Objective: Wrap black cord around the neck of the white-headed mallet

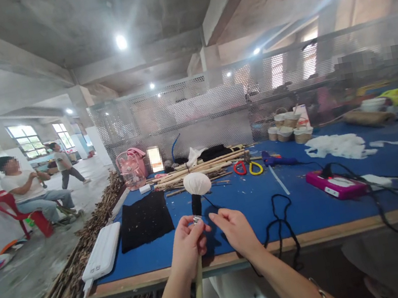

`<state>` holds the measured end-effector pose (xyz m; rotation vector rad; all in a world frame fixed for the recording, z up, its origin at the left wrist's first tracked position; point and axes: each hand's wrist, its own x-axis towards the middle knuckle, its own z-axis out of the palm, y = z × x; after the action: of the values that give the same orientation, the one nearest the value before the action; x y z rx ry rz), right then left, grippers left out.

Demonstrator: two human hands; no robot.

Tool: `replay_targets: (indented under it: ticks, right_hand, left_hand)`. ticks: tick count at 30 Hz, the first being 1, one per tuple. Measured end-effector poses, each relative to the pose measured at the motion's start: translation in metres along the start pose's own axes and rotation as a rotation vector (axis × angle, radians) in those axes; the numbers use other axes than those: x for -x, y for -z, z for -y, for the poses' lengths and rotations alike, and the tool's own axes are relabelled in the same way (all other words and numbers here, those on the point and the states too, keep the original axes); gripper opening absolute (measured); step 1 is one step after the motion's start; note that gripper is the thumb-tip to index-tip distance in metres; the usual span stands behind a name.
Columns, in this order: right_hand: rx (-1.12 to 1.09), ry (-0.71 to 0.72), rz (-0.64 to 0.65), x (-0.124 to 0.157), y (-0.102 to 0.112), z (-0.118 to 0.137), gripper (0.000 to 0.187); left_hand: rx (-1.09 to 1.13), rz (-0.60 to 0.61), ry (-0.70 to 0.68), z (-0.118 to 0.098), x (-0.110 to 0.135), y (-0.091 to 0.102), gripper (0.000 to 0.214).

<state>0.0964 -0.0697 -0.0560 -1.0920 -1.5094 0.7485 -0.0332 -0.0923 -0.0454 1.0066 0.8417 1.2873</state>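
Observation:
My left hand (187,246) is closed round a wooden stick (198,293) held upright over the near table edge. The stick carries a black wrapped neck and a white padded ball head (197,183). My right hand (235,230) is beside it, fingers pinched together near the black wrap, apparently on a thin black thread (208,201) that runs from the wrap. A black cord (279,224) loops over the blue table (309,206) just right of my right hand.
A white power bank (102,251) and black cloth (145,220) lie left. Bamboo sticks (202,167), red and yellow scissors (247,167), a blue glue gun (278,159), a pink box (335,185), white fabric (331,146) and cups (288,132) lie behind. A person sits on a red chair (13,212) at left.

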Motion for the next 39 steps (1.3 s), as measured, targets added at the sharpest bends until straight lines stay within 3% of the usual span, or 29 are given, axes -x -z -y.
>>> replay_targets:
  ticks: [7, 17, 26, 36, 39]
  right_hand:
    - [0.024, 0.015, -0.001, 0.000, 0.000, 0.000, 0.041]
    - [0.038, 0.047, 0.045, -0.001, -0.003, 0.001, 0.039]
    - [-0.085, 0.097, -0.078, 0.004, 0.002, 0.003, 0.042]
    - [0.040, 0.086, 0.058, -0.003, -0.004, -0.003, 0.040]
    - [0.036, 0.092, 0.024, 0.000, -0.004, -0.001, 0.040]
  left_hand:
    - [-0.166, -0.062, -0.092, 0.008, 0.001, -0.007, 0.036]
    - [0.058, 0.086, 0.102, 0.003, -0.001, 0.002, 0.039]
    - [-0.022, 0.093, 0.066, 0.005, 0.002, -0.002, 0.038]
    - [0.063, 0.068, 0.095, 0.004, -0.001, 0.005, 0.040]
    - [0.065, 0.084, 0.103, 0.003, -0.001, 0.005, 0.040]
